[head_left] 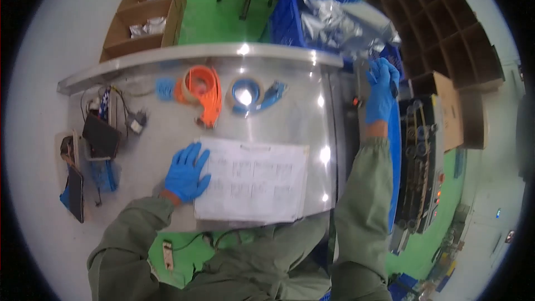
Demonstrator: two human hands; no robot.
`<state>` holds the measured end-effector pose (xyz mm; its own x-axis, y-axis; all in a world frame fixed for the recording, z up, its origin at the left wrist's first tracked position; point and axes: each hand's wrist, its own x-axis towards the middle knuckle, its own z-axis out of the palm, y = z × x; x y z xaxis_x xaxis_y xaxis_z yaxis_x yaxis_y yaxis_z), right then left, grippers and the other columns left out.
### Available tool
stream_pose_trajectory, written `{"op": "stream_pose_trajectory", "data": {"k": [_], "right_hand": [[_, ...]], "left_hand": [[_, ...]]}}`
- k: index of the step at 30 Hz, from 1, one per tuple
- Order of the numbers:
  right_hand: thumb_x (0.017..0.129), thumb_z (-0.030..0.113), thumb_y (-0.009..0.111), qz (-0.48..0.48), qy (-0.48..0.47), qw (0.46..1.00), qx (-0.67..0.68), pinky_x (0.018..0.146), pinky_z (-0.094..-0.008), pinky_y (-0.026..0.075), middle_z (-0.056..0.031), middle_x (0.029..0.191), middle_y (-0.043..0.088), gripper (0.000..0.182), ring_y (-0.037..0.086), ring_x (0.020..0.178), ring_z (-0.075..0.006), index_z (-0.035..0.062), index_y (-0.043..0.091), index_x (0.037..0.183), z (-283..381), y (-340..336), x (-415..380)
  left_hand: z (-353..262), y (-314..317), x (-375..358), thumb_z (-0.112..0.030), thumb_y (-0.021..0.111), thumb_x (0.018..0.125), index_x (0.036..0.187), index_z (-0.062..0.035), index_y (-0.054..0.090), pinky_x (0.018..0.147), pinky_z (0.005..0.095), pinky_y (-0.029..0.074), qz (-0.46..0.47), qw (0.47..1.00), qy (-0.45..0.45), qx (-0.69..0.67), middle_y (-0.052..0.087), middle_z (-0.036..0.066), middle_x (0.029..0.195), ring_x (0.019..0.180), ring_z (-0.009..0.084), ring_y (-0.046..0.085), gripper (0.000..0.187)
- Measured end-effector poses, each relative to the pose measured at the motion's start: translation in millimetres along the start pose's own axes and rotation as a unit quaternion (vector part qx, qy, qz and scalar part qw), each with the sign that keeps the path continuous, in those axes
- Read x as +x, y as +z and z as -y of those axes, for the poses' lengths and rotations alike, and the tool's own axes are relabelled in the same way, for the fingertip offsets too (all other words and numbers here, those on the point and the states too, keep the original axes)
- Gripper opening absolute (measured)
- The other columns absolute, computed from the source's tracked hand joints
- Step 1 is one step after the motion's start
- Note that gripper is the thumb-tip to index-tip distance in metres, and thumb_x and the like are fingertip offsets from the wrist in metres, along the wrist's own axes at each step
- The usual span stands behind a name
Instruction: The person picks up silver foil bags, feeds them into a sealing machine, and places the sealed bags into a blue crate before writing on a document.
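My left hand (187,173), in a blue glove, lies with its fingers spread on the metal table (161,111), its fingertips at the left edge of a printed paper sheet (251,181). My right hand (382,89), also blue-gloved, is stretched out at the right, beyond the table edge, near the front of a blue crate (290,14) of silver bags (334,22). Its fingers are bent around a small dark item that I cannot make out. Behind the sheet lie an orange tape dispenser (210,100) and a blue tape dispenser (270,99).
Cables and dark devices (102,136) lie at the table's left. Cardboard boxes (142,33) with silver bags stand beyond it. A machine with rollers (418,161) is at the right, below a brown divided rack (440,28). Part of a person shows at the top.
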<state>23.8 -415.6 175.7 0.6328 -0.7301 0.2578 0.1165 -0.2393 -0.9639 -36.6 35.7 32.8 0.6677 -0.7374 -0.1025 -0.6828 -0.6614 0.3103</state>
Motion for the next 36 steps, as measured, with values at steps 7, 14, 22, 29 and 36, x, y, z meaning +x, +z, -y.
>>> {"op": "stream_pose_trajectory", "data": {"k": [7, 14, 22, 29, 36], "right_hand": [[0.095, 0.024, 0.038, 0.071, 0.163, 0.984, -0.015, 0.073, -0.0275, 0.046, -0.0025, 0.081, 0.054, 0.037, 0.05, 0.072, -0.0105, -0.0004, 0.058, 0.116, -42, -33, -257], [0.087, 0.005, 0.046, -0.102, 0.229, 0.968, -0.017, 0.071, -0.0255, 0.047, -0.0063, 0.09, 0.057, 0.028, 0.054, 0.074, -0.0116, -0.0028, 0.057, 0.111, -49, -75, -373], [0.087, 0.002, 0.047, -0.139, 0.186, 0.971, -0.061, 0.08, -0.0266, 0.047, -0.0088, 0.105, 0.057, 0.028, 0.056, 0.084, -0.0134, -0.0014, 0.055, 0.113, -53, -82, -384], [0.085, 0.0, 0.053, -0.094, 0.125, 0.976, -0.152, 0.082, -0.0251, 0.046, -0.0079, 0.104, 0.06, 0.026, 0.056, 0.088, -0.012, -0.0007, 0.058, 0.111, -65, -82, -389], [0.081, 0.001, 0.061, 0.013, 0.194, 0.978, -0.072, 0.075, -0.0238, 0.048, -0.0047, 0.092, 0.064, 0.021, 0.058, 0.079, -0.0089, 0.0043, 0.065, 0.101, -64, -68, -376]], "left_hand": [[1, 12, 0, -0.033, 0.052, 0.081, 0.136, -0.0052, 0.035, 0.105, 0.0437, 0.02, -0.014, 0.999, -0.009, 0.035, 0.03, 0.02, 0.139, 0.131, 0.0321, 0.026, 0.064], [-1, 18, -2, -0.032, 0.053, 0.081, 0.137, -0.0068, 0.032, 0.105, 0.0435, 0.021, -0.024, 0.998, -0.005, 0.059, 0.029, 0.019, 0.14, 0.13, 0.0321, 0.026, 0.065], [-6, 19, -2, -0.032, 0.053, 0.081, 0.136, -0.0087, 0.034, 0.105, 0.0431, 0.021, -0.05, 0.997, -0.017, 0.054, 0.029, 0.017, 0.14, 0.129, 0.0317, 0.028, 0.063], [-5, 19, -2, -0.033, 0.053, 0.081, 0.136, -0.0086, 0.036, 0.105, 0.0421, 0.022, -0.064, 0.996, -0.013, 0.058, 0.031, 0.017, 0.14, 0.129, 0.0315, 0.029, 0.063], [-4, 19, -2, -0.034, 0.053, 0.081, 0.136, -0.0094, 0.036, 0.105, 0.0419, 0.022, -0.061, 0.997, -0.017, 0.053, 0.031, 0.017, 0.14, 0.129, 0.0308, 0.029, 0.062]]}}
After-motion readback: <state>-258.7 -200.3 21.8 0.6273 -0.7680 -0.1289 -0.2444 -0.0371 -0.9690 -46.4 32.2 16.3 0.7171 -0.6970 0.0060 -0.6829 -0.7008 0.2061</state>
